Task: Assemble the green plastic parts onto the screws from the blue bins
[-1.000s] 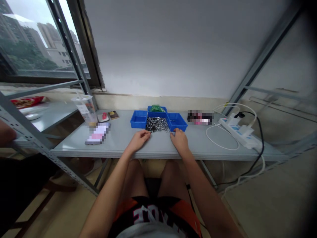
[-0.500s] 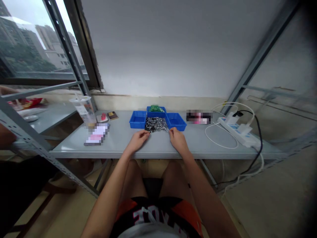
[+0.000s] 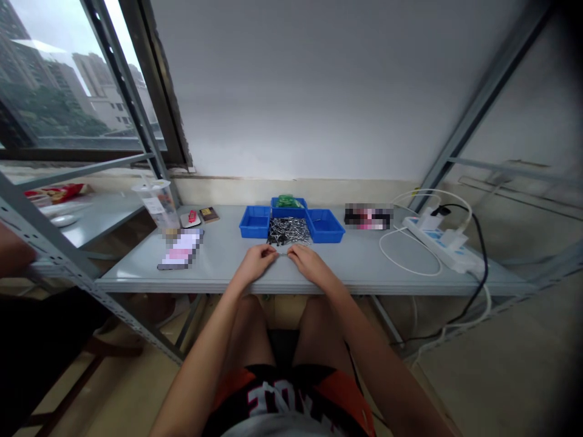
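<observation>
In front of the blue bins my left hand [image 3: 257,262] and my right hand [image 3: 308,262] almost meet, both with fingers pinched. Between their fingertips shows a small, thin metal piece [image 3: 283,253], too small to name more exactly. Just beyond them lies a pile of thin, silvery metal pieces [image 3: 294,230], with some black ones at its left side. Around the pile stand a left blue bin [image 3: 255,230], a right blue bin [image 3: 327,233] and a back blue bin [image 3: 288,212] holding green bags [image 3: 286,201].
A blurred phone [image 3: 181,249], a plastic cup [image 3: 157,203] and a small dark box [image 3: 209,214] are on the left of the grey table [image 3: 228,283]. To the right lie a blurred dark packet [image 3: 368,217], a white power strip [image 3: 444,244] and looping cables.
My right hand has moved left from the pile's right edge to meet my left hand. The left has stayed nearly in place. The view has shifted slightly.
</observation>
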Tool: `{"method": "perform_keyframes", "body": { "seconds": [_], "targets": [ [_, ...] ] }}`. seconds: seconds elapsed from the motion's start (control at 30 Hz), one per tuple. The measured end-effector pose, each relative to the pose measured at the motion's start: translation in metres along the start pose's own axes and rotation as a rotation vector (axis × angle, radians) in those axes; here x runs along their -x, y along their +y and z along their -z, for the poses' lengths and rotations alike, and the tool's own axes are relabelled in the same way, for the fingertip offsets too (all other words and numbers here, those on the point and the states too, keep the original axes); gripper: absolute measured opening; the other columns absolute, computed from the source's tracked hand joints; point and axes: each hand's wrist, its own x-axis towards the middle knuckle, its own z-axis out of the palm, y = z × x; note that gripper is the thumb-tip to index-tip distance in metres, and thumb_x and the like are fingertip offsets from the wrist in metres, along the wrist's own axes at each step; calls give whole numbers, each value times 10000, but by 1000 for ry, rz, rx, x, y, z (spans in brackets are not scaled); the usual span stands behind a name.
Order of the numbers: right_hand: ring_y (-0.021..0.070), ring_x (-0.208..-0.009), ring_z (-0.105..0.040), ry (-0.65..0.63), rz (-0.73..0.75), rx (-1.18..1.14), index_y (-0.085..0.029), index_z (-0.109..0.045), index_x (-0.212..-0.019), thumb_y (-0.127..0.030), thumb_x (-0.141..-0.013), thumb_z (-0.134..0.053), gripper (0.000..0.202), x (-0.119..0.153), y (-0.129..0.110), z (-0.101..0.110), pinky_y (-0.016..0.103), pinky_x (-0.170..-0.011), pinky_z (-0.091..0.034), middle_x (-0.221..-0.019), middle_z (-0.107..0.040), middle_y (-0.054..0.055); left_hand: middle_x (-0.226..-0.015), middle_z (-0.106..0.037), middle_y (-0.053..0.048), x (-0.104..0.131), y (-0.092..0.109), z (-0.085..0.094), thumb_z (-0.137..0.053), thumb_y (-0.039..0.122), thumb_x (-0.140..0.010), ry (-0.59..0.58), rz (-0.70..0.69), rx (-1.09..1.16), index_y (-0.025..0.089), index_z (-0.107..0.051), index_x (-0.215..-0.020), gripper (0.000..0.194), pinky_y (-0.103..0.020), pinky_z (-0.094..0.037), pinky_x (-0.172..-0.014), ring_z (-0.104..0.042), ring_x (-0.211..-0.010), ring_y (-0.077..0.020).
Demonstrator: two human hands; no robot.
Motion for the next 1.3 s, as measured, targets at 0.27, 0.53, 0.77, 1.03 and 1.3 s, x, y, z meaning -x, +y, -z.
{"method": "perform_keyframes", "body": {
  "seconds": [0.27, 0.53, 0.77, 1.03, 1.3],
  "targets": [
    [146, -784, -569, -23, -131, -320, -190, -608, -885, -258, -860, -498, 132, 3, -2, 13, 266, -730, -417, -867, -650, 26, -718, -625, -18, 4, 6, 7, -520, 376, -805, -17, 15, 131, 124, -646, -803, 281, -232, -384, -618, -517, -664, -135],
    [147, -785, -579, -61, -105, -374, -199, -649, -871, -296, -862, -489, 187, 5, 0, 15, 268, -733, -422, -860, -668, 16, -772, -640, -39, 4, 13, 8, -536, 360, -795, -10, 20, 160, 121, -658, -809, 269, -245, -399, -675, -533, -715, -144],
    [148, -801, -584, -100, -7, -279, -208, -678, -860, -256, -840, -534, 153, 4, -1, 12, 265, -746, -423, -866, -672, 21, -864, -682, -59, 4, 15, 6, -590, 352, -771, -83, -36, 152, 140, -683, -836, 240, -272, -426, -778, -584, -815, -175],
    [147, -812, -573, -103, 85, -217, -211, -690, -883, -236, -854, -525, 170, 5, -2, 12, 262, -749, -420, -866, -660, 32, -875, -690, -63, 4, 15, 4, -610, 338, -770, -143, -66, 139, 146, -696, -860, 229, -271, -438, -769, -595, -813, -174],
    [156, -798, -573, -99, 54, -236, -218, -698, -853, -260, -841, -539, 164, 5, -1, 10, 281, -757, -425, -859, -662, 32, -838, -671, -62, 5, 17, 4, -580, 352, -784, -134, -35, 129, 133, -655, -827, 235, -269, -438, -738, -580, -771, -162]
  ]
}}
